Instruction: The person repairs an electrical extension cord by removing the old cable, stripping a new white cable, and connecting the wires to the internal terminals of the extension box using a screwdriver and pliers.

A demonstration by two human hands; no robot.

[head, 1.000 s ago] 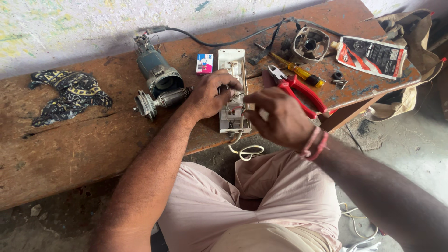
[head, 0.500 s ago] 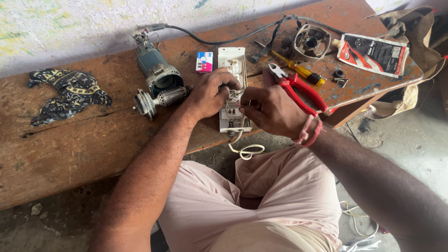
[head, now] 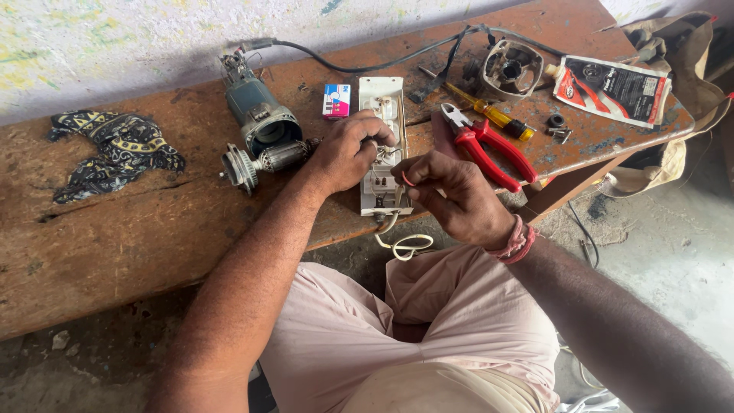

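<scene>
A white, opened electrical switch board (head: 382,99) lies on the worn wooden bench (head: 115,229), its white cord (head: 401,245) hanging off the front edge. My left hand (head: 352,149) rests on the board's left side, fingers curled over its wiring. My right hand (head: 451,191) is at the board's lower right, pinching a thin red wire (head: 405,180) between thumb and forefinger. Red-handled pliers (head: 489,145) lie just right of my right hand.
A dismantled green angle grinder (head: 260,122) with its armature (head: 264,162) lies left of the board, cable running back. A small box (head: 335,101), yellow screwdriver (head: 493,115), round metal housing (head: 511,70), printed pouch (head: 612,90), patterned cloth (head: 115,149) and bag (head: 673,153) are around.
My right hand has drawn back from the board toward me and now shows a red wire in its fingertips. My left hand has stayed on the board.
</scene>
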